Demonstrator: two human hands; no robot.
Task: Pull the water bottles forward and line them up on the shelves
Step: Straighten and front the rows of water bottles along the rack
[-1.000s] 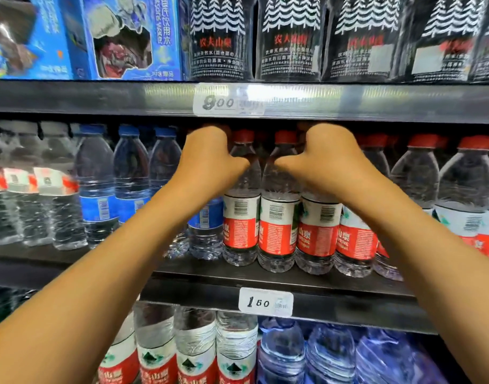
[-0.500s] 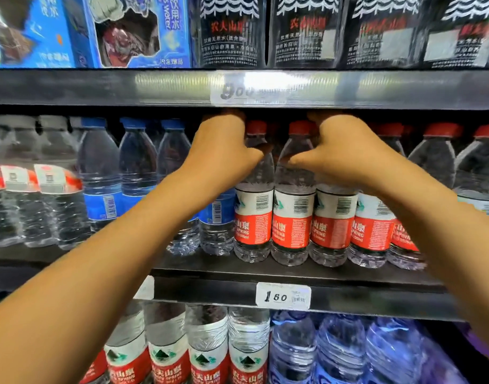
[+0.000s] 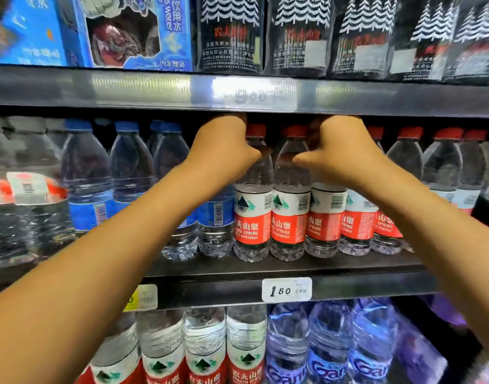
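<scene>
Reaching over the front row on the middle shelf: left hand and right hand both going in behind the red-capped bottles, fingers hidden (grip impossible to tell). Standing upright, long axes vertical, bottles lying directly ahead of and beneath both hands, each equally near. Clear plastic, red-and-white labels, front row nearly flush. Judging: rear bottles needing pulling toward the edge.

light: bright overhead | glare: upper shelf rail | blur: left, corners | edges: wide-angle bowed
</scene>
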